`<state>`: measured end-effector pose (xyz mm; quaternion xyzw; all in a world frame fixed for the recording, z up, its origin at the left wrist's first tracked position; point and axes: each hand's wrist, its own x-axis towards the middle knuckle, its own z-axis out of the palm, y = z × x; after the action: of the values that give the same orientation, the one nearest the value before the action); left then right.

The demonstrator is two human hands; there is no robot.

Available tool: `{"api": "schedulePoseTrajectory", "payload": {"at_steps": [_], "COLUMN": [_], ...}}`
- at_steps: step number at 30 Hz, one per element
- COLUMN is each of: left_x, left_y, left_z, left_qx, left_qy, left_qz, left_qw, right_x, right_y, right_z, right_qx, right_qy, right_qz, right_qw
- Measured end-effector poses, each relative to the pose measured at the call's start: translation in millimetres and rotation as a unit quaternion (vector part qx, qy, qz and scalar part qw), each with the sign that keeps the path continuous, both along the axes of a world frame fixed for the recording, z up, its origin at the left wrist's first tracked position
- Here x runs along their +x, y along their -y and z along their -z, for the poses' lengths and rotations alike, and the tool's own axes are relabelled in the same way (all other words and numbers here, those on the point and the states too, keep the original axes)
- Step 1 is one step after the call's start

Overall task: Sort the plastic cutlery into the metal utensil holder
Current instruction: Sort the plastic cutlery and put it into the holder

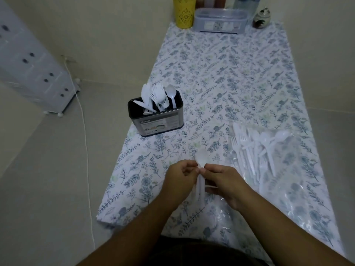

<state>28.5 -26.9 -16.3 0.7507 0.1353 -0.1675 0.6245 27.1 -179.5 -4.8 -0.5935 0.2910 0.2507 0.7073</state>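
Both forearms came in from the bottom edge, and the left hand (181,172) and right hand (221,181) met over the floral cloth (221,73), fingertips pinched together on a white plastic spoon (201,160). Its bowl pointed away from the person, toward the far end of the cloth, and the handle ran back down between the hands, so the long axis lay roughly straight ahead. More than one handle seemed bunched in that grip, though blur made it hard to count.

Risk one: thin, slick plastic held only at the neck could twist out and drop onto the cloth or off its near edge. Risk two: the metal utensil holder (156,120) stood well ahead and to the left, already crowded with forks and spoons leaning at angles, so a careless drop-in could land in the wrong section or snag on the upright tines. Unsorted cutlery (255,148) waited to the right on a clear plastic bag (288,189).
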Motion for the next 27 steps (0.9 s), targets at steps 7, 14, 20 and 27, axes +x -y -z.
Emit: {"api": "schedulePoseTrajectory", "payload": {"at_steps": [7, 14, 20, 27], "left_x": [-6, -13, -9, 3], "left_y": [-5, 0, -6, -16], "left_z": [-6, -14, -16, -23], "left_qx": [-0.057, 0.097, 0.131, 0.060], "left_qy": [0.001, 0.187, 0.230, 0.191], "left_qz": [-0.034, -0.014, 0.002, -0.051], "left_qw": [0.998, 0.977, 0.964, 0.978], "right_x": [4, 8, 13, 21], "right_y": [-6, -16, -21, -20], "right_z": [-2, -11, -16, -26], "right_qx": [0.071, 0.060, -0.001, 0.001], "right_qy": [-0.006, 0.030, 0.090, 0.136], "right_qz": [0.012, 0.031, 0.010, 0.000], "right_qw": [0.997, 0.997, 0.996, 0.991]}}
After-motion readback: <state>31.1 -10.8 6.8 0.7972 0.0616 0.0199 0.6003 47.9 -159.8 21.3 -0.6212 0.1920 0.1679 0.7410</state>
